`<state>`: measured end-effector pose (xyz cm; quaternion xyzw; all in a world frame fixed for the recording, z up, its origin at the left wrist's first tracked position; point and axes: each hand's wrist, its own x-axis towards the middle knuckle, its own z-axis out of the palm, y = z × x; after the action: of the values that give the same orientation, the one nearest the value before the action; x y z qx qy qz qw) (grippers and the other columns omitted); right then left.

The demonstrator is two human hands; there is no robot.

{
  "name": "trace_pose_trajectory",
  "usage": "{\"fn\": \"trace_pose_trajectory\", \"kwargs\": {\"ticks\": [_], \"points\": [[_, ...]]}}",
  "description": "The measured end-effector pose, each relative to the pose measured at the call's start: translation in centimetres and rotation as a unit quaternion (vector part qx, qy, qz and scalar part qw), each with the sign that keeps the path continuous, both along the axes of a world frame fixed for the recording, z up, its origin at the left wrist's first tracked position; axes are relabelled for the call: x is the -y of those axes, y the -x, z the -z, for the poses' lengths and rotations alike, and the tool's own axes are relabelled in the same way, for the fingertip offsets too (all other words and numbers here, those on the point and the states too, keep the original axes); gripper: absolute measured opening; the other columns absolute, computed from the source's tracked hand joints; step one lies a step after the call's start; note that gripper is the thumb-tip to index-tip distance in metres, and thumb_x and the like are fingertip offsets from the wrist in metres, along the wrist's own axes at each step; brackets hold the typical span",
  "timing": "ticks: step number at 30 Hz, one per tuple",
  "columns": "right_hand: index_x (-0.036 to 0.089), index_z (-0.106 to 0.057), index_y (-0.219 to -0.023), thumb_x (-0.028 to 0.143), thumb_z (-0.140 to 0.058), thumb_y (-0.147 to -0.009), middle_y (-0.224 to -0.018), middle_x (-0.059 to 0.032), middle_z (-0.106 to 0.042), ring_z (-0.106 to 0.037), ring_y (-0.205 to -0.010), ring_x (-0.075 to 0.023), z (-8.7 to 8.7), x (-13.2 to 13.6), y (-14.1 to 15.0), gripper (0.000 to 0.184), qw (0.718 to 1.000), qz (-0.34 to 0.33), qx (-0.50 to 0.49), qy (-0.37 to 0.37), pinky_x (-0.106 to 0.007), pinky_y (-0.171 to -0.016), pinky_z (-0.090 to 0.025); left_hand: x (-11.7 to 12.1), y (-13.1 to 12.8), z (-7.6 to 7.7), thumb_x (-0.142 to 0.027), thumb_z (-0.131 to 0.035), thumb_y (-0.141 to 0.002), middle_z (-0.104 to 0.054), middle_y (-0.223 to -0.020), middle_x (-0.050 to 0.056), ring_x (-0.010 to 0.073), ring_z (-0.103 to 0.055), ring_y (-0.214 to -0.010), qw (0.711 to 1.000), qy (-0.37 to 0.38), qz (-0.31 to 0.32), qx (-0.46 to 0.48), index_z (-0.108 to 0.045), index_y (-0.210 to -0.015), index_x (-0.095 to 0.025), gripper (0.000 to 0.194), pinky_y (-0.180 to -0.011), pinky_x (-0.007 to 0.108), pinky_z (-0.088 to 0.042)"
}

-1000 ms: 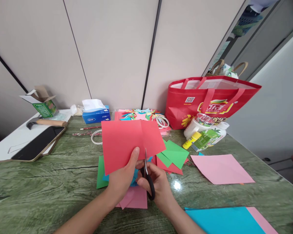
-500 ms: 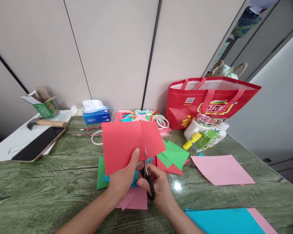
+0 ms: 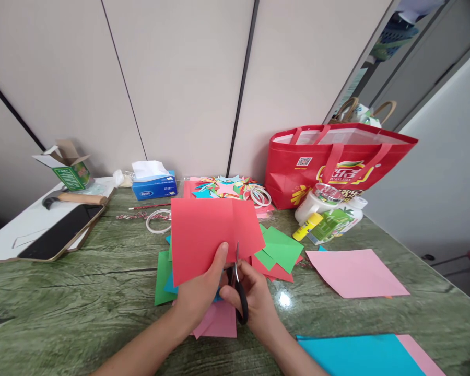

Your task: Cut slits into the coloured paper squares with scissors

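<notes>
Between thumb and fingers, my left hand grips a sheet of red paper held up over the table. My right hand is closed round the black handles of a pair of scissors. The scissors' blades point away from me and lie across the lower edge of the red paper, right of my left thumb. Under the hands are blue paper, green paper and pink paper, partly hidden. Green squares overlap red pieces to the right.
A pink sheet and a blue sheet lie at right. Behind stand a red bag, a yellow glue stick and a blue tissue box. At left are a phone and a hammer. White tape rolls lie behind the paper.
The red paper and my left hand have shifted slightly right. The paper's right part appears narrower, and the scissors' blades look closer together. My right hand has barely moved.
</notes>
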<state>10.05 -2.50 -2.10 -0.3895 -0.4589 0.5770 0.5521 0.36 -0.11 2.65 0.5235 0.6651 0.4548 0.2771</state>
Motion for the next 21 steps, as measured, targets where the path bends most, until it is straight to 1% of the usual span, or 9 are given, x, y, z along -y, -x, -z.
{"fn": "trace_pose_trajectory", "kwargs": {"ticks": [3, 6, 12, 15, 21], "points": [[0.020, -0.049, -0.068, 0.038, -0.075, -0.052, -0.056, 0.0038, -0.046, -0.042, -0.052, -0.0131, -0.02, -0.02, 0.01, 0.035, 1.000, 0.004, 0.001, 0.005, -0.025, -0.051, -0.034, 0.10, -0.02, -0.14, -0.039, -0.055, -0.067, -0.066, -0.094, 0.008, 0.0226, -0.059, -0.093, 1.000, 0.013, -0.002, 0.003, -0.058, -0.087, -0.018, 0.029, -0.088, 0.032, -0.040], [0.020, -0.051, -0.069, 0.039, -0.075, -0.051, -0.056, 0.0038, -0.045, -0.041, -0.052, -0.0133, -0.13, -0.02, 0.01, 0.035, 1.000, 0.006, 0.005, 0.015, -0.025, -0.050, -0.033, 0.17, -0.11, -0.32, -0.038, -0.054, -0.068, -0.066, -0.095, 0.007, 0.0222, -0.059, -0.094, 1.000, 0.025, -0.004, 0.014, -0.058, -0.086, -0.019, 0.026, -0.087, 0.032, -0.042], [0.020, -0.055, -0.072, 0.040, -0.074, -0.051, -0.056, 0.0034, -0.045, -0.039, -0.051, -0.0125, -0.16, -0.03, 0.08, 0.034, 1.000, 0.004, -0.001, 0.014, -0.024, -0.047, -0.032, 0.11, -0.14, -0.50, -0.036, -0.056, -0.067, -0.067, -0.092, 0.006, 0.0221, -0.059, -0.091, 0.999, 0.024, -0.009, 0.021, -0.059, -0.083, -0.020, 0.023, -0.086, 0.033, -0.043], [0.020, -0.056, -0.070, 0.038, -0.075, -0.051, -0.056, 0.0038, -0.045, -0.039, -0.050, -0.0121, -0.15, -0.07, 0.13, 0.033, 1.000, 0.005, -0.010, 0.016, -0.024, -0.047, -0.031, 0.07, -0.09, -0.46, -0.037, -0.056, -0.067, -0.068, -0.090, 0.006, 0.0228, -0.060, -0.090, 0.999, 0.038, -0.010, 0.016, -0.059, -0.081, -0.020, 0.022, -0.084, 0.033, -0.043], [0.019, -0.057, -0.070, 0.032, -0.076, -0.051, -0.055, 0.0042, -0.047, -0.039, -0.049, -0.0113, -0.04, -0.03, 0.08, 0.030, 1.000, 0.011, -0.011, 0.017, -0.024, -0.047, -0.032, 0.09, -0.02, -0.28, -0.038, -0.055, -0.067, -0.068, -0.090, 0.006, 0.0231, -0.060, -0.091, 1.000, 0.024, -0.006, 0.008, -0.058, -0.081, -0.020, 0.023, -0.085, 0.034, -0.042]]}}
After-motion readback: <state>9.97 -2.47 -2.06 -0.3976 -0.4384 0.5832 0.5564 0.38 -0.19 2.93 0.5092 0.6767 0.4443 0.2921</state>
